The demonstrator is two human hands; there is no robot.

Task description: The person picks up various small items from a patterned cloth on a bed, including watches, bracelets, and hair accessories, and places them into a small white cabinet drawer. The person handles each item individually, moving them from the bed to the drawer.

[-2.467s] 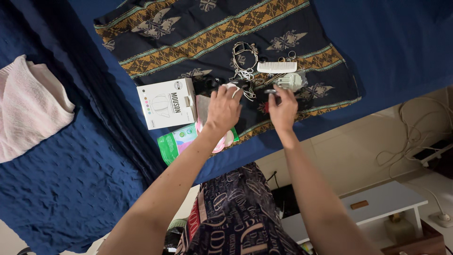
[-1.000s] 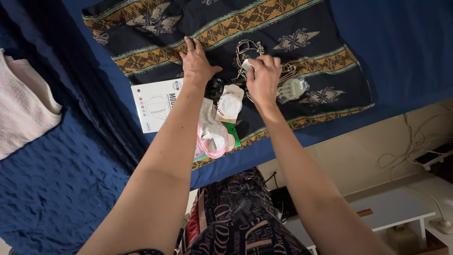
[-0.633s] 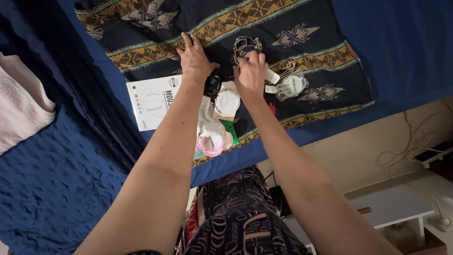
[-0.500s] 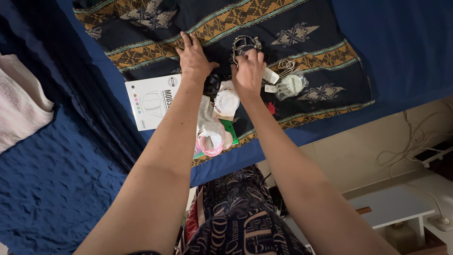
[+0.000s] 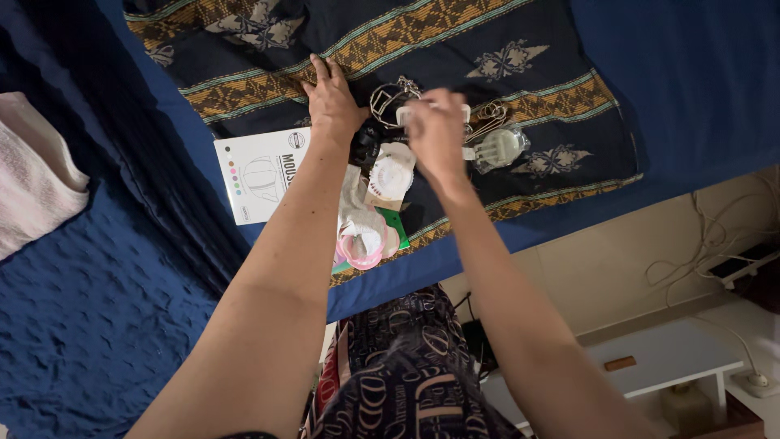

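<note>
My left hand (image 5: 331, 99) lies flat, fingers spread, on a dark patterned cloth (image 5: 455, 32) spread over a blue bedcover. Just right of it, my right hand (image 5: 437, 132) is raised and motion-blurred, closed around a white comb (image 5: 465, 110) whose ends stick out on both sides. A tangle of metal wire loops (image 5: 387, 96) lies between the two hands. Below them sit a round white item on a card (image 5: 392, 175) and a small black object (image 5: 366, 148).
A white box (image 5: 256, 172) lies by my left forearm, with a pink-rimmed item (image 5: 362, 245) and a green packet (image 5: 400, 221) nearby. A clear bag with a pale object (image 5: 497, 149) lies right. A pink towel (image 5: 32, 175) lies far left; cables (image 5: 715, 236) and a white low table (image 5: 650, 362) stand beside the bed.
My right hand has come off the wire tangle and moved slightly right and down, now with the comb in it. The wire loops lie further left. My left hand stays put.
</note>
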